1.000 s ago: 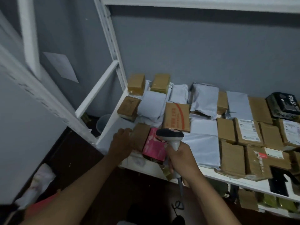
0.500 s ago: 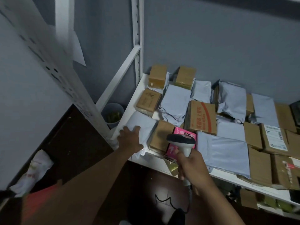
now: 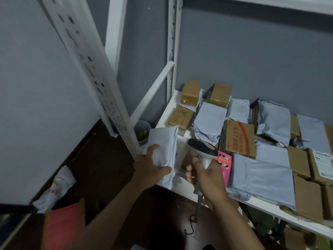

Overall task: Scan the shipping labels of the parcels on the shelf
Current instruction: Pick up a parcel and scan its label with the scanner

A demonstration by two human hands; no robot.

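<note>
My left hand [image 3: 150, 166] grips a grey poly mailer [image 3: 163, 143] and holds it tilted up on edge over the front left corner of the white shelf [image 3: 266, 204]. Just right of it, my right hand [image 3: 205, 175] grips the handle of a barcode scanner [image 3: 202, 147], whose dark head points toward the mailer. Many parcels lie flat on the shelf: a pink box [image 3: 225, 162] beside the scanner, a cardboard box with red print [image 3: 238, 138], grey mailers and several brown boxes. The held mailer's label side is hidden from me.
White perforated uprights [image 3: 93, 73] stand left of the shelf, one close to my left hand. A grey cup [image 3: 142, 130] sits on the floor by the shelf corner. A white bag [image 3: 57, 188] and a red item [image 3: 63, 230] lie on the dark floor. The scanner's cable [image 3: 191, 221] hangs down.
My left hand has lifted the grey mailer off the shelf corner and tilted it up. The scanner has shifted left toward it. The view has swung left.
</note>
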